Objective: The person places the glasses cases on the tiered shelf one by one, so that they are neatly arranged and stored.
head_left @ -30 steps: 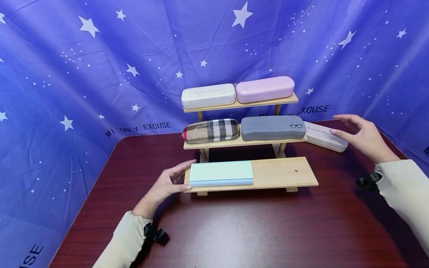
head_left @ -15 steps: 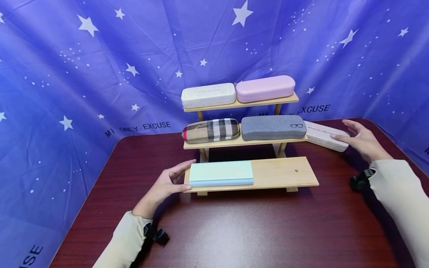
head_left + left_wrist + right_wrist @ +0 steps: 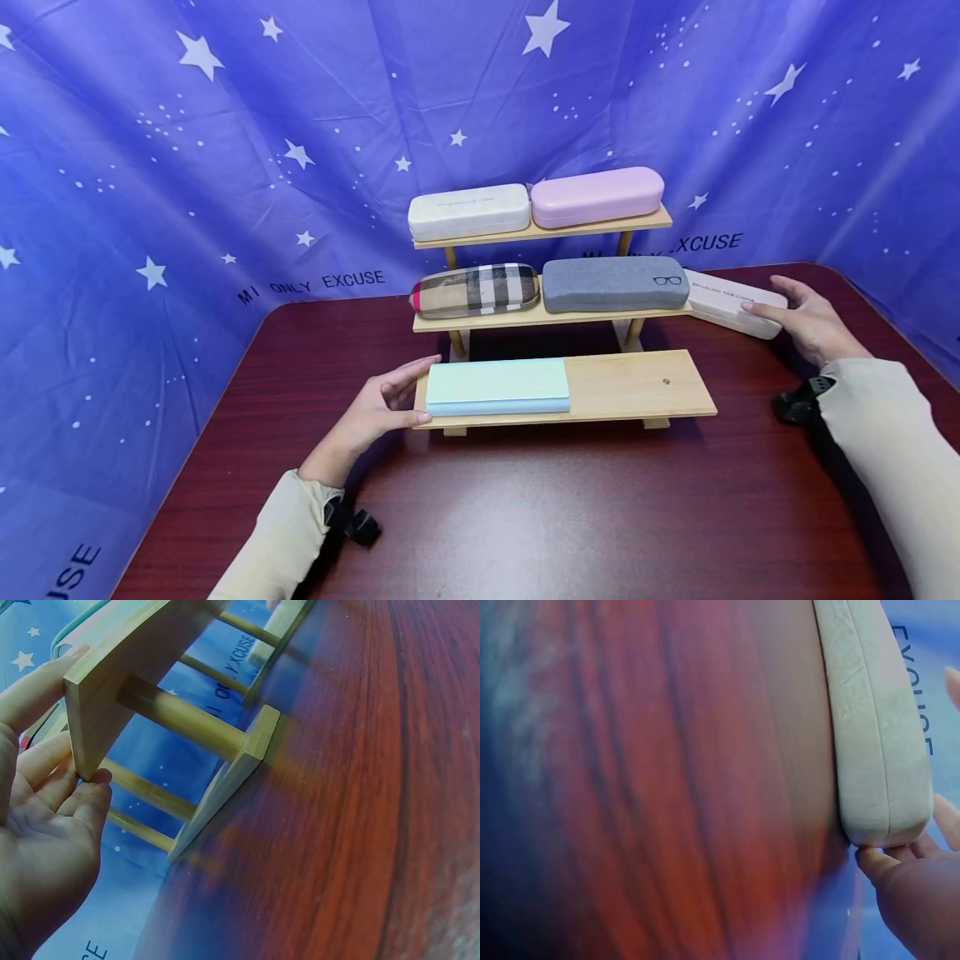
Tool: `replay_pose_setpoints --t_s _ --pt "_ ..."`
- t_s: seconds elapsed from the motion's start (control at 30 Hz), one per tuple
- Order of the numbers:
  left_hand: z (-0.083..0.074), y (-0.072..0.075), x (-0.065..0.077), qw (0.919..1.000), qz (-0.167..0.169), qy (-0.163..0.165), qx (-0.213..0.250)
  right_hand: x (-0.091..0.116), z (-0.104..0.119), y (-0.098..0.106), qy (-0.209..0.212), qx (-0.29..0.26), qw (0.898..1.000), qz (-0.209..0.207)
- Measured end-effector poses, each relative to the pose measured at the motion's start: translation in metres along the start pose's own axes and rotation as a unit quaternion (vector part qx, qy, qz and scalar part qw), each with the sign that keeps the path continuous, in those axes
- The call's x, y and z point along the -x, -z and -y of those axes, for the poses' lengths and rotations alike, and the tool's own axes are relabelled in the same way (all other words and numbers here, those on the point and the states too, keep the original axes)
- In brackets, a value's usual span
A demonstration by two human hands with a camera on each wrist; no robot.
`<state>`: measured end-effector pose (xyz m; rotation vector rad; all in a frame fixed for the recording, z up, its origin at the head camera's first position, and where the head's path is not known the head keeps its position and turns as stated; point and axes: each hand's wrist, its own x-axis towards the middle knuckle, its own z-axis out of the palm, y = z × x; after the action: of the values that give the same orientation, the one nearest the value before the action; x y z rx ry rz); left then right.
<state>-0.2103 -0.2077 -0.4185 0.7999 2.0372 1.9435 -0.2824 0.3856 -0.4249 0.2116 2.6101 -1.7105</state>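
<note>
In the head view my left hand [image 3: 377,410] holds the left end of a wooden tiered display stand [image 3: 630,385] at its lowest shelf. The left wrist view shows that hand's fingers [image 3: 94,791] at the shelf board's edges. A mint-green glasses case [image 3: 497,383] lies on this shelf, right beside the hand. My right hand [image 3: 815,323] is at the right end of a white glasses case [image 3: 738,305] lying on the table behind the stand. In the right wrist view, curled fingertips [image 3: 877,862] are right at the case's end, with the thumb standing off above it.
The middle shelf bears a plaid glasses case [image 3: 476,291] and a grey one [image 3: 615,284]. On the top shelf sit another white case [image 3: 468,212] and a pink one [image 3: 597,198]. A blue star-printed curtain [image 3: 337,108] hangs behind the dark red table [image 3: 525,508].
My right hand has moved down and inward to the right end of the white case on the table. The left hand has stayed on the shelf.
</note>
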Motion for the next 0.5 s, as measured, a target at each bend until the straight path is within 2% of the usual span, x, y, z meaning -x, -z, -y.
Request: replay_pose_setpoints --t_s 0.13,0.33,0.5 --pt "-0.0005 -0.0004 -0.0004 1.0000 0.002 -0.001 0.006 0.0003 0.0001 0.0047 -0.034 0.003 0.999 0.015" --pt "-0.0008 -0.0003 -0.0007 0.9999 0.004 -0.005 0.010 0.0008 0.0002 0.0055 -0.018 0.052 0.998 0.029" --pt "-0.0005 0.0001 -0.0004 0.9999 0.004 -0.004 0.009 0.0017 -0.0021 0.0016 0.003 0.059 0.998 0.018"
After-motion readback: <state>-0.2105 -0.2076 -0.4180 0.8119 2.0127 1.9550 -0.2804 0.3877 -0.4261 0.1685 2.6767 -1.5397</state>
